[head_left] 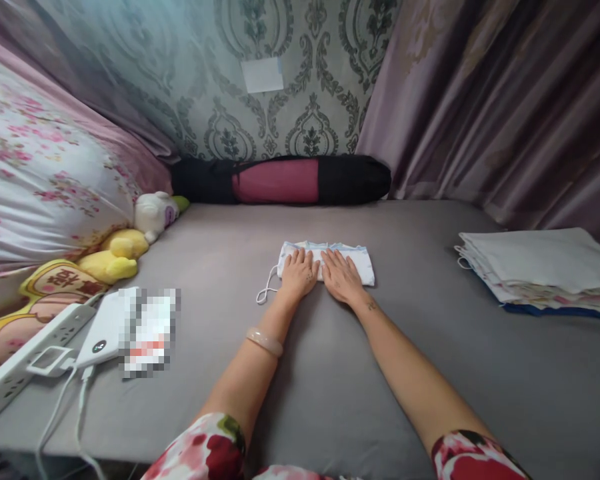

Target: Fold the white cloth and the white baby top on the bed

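Observation:
A folded white cloth bundle (364, 268) with light blue edging lies flat on the grey sheet in front of me. A thin white cord (266, 292) loops out from its left side. My left hand (300, 272) rests palm down on the left half of the cloth, fingers stretched out. Beside it, my right hand (341, 275) presses flat on the middle and right part, its fingers also straight. The cloth under both palms is hidden.
At right is a stack of folded fabric (540, 267). A black and pink roll bag (280, 180) lies along the wall. Left are plush toys (125, 250), a power strip (35, 360), a white power bank (111, 327) with cables, and a blurred packet (153, 333).

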Demonstrator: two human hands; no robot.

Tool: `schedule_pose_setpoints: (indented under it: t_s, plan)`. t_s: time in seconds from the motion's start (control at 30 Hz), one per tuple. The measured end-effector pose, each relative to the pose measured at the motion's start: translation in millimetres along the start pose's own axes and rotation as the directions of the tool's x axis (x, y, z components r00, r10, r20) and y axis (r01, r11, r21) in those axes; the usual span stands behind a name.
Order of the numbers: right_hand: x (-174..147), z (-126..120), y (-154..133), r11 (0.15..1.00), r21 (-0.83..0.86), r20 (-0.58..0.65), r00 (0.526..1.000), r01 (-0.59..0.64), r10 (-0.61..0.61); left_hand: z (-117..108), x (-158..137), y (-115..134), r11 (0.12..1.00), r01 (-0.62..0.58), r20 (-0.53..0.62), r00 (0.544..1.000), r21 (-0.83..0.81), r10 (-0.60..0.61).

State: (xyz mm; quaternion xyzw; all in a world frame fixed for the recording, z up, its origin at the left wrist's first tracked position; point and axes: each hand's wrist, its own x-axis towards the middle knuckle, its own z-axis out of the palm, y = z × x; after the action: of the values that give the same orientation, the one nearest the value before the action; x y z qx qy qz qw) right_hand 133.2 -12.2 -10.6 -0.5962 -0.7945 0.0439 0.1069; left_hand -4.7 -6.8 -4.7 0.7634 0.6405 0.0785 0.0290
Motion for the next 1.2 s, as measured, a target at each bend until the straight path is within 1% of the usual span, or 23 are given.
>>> schedule_pose_setpoints:
  t_s: [0.13,0.23,0.37,0.5,0.6,0.77,0.97,1.03,1.1,1.2]
  plan:
    - [1.5,1.8,4.5,0.997,-0.019,-0.018,0.997,-0.069,0.069,-0.1,0.6,-11.0,0.999,0.043,-0.02,0.999,0.02,-0.042]
    - [2.3,4.1,11.5,0.993,-0.043,-0.028,0.993,-0.112,0.111,0.7,1.9,-20.7,0.997,0.078,0.012,0.997,-0.008,-0.078]
    - [2.2,4.9,19.4,0.985,-0.066,-0.04,0.987,-0.161,0.158,0.5,2.9,-31.6,0.994,0.096,0.036,0.995,-0.056,-0.094]
    - [1.8,2.7,25.2,0.973,-0.09,-0.051,0.976,-0.214,0.21,-1.2,2.4,-38.8,0.984,0.155,0.081,0.986,-0.093,-0.147]
    - [1.4,1.3,32.4,0.962,-0.099,-0.08,0.966,-0.254,0.246,-1.3,2.2,-42.2,0.979,0.166,0.099,0.983,-0.118,-0.155]
    - [0.5,1.4,45.5,0.935,-0.089,-0.109,0.937,-0.343,0.333,0.6,2.4,-43.8,0.98,0.155,0.078,0.986,-0.124,-0.146]
    - [-1.4,-0.8,45.7,0.933,-0.089,-0.116,0.934,-0.35,0.339,-1.3,0.4,-41.7,0.987,0.146,0.07,0.988,-0.067,-0.141]
    - [-1.8,-3.5,42.6,0.932,-0.095,-0.132,0.932,-0.35,0.337,-2.6,-0.5,-39.2,0.988,0.151,0.039,0.988,-0.04,-0.149]
    - [-1.4,-6.6,38.2,0.939,-0.106,-0.165,0.937,-0.328,0.309,-4.1,-1.0,-35.1,0.99,0.139,-0.043,0.989,-0.012,-0.139]
    - [0.0,-9.1,30.8,0.961,-0.114,-0.185,0.956,-0.252,0.228,-5.4,-1.1,-27.0,0.998,0.056,-0.183,0.982,0.034,-0.049]
